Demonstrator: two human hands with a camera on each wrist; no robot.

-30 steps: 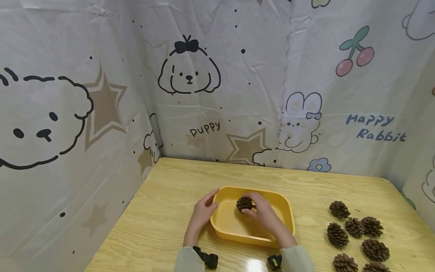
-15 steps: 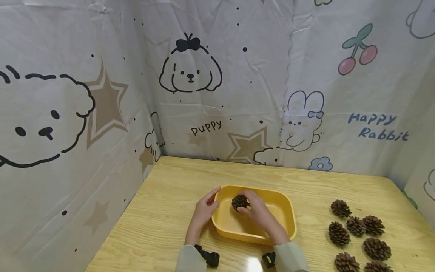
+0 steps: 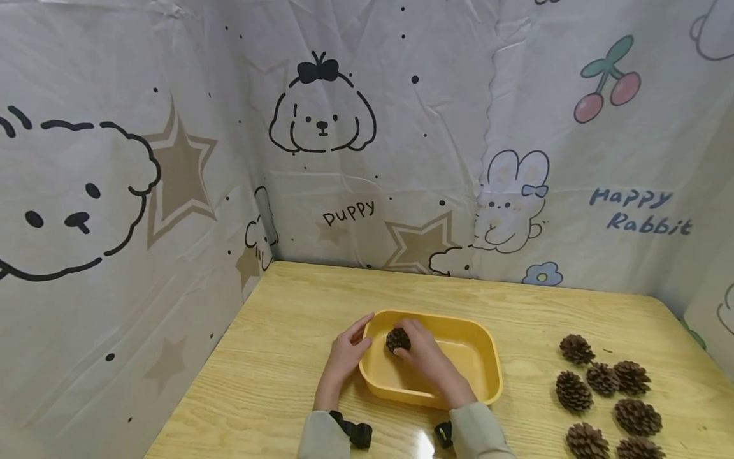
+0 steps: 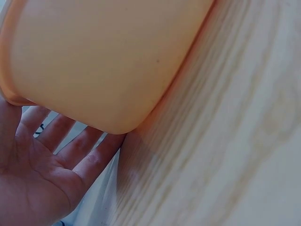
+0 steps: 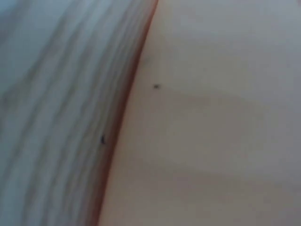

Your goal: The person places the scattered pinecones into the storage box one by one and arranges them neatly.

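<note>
**Cone going down into the yellow tray**

Right hand (image 3: 427, 363), lower centre of the head view: fingers curled round a small dark brown pine cone (image 3: 396, 340), held low inside the yellow rounded-rectangle plastic tray (image 3: 484, 382), toward its left end. Whether the cone touches the tray floor cannot be told. Right wrist view too blurred to add anything.

Left hand (image 3: 346, 354): fingers straight and loose, laid flat against the tray's left outer wall, gripping nothing. Left wrist view shows the open palm (image 4: 33, 174) beside the tray's curved corner (image 4: 103, 61), on the pale wooden table (image 3: 287, 357).

Judgement on doing it well: set the cone onto the tray floor before loosening the fingers, as a dropped cone would likely roll; keep the flat hand bracing the wall against sliding.

Six loose brown pine cones (image 3: 602, 382) lie at lower right, well apart from the tray.

Writing on the cartoon-print backdrop: "puppy" (image 3: 348, 213) at centre, "Happy Rabbit" (image 3: 641, 210) at right
</note>
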